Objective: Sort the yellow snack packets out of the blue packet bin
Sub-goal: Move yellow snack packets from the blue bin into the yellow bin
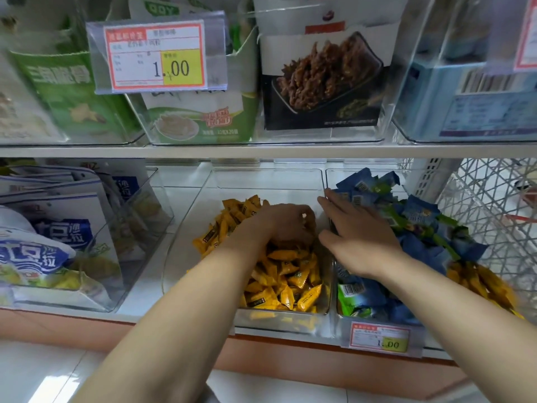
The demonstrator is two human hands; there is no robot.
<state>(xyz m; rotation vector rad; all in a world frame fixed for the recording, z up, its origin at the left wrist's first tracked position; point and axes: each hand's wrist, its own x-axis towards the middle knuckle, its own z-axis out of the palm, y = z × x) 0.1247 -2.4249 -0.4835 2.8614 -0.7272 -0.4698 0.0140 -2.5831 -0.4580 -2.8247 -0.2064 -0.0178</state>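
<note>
Two clear bins stand side by side on the lower shelf. The middle bin [261, 173] holds a pile of yellow packets [286, 283]. The right bin [343, 314] is heaped with blue packets [421, 216], and several stray yellow packets [482, 283] lie at its near right side. My left hand [286, 225] is inside the middle bin, knuckles up, with its fingers curled down into the yellow pile. My right hand [360, 239] lies flat with straight fingers on the blue packets, its thumb over the wall between the two bins.
A price tag [379, 338] hangs on the right bin's front. The upper shelf edge [261, 151] runs close above, with boxed snacks and a large price tag [154, 56]. Bins of blue-white bags [58, 242] stand at the left, and a white lattice basket [494, 199] at the right.
</note>
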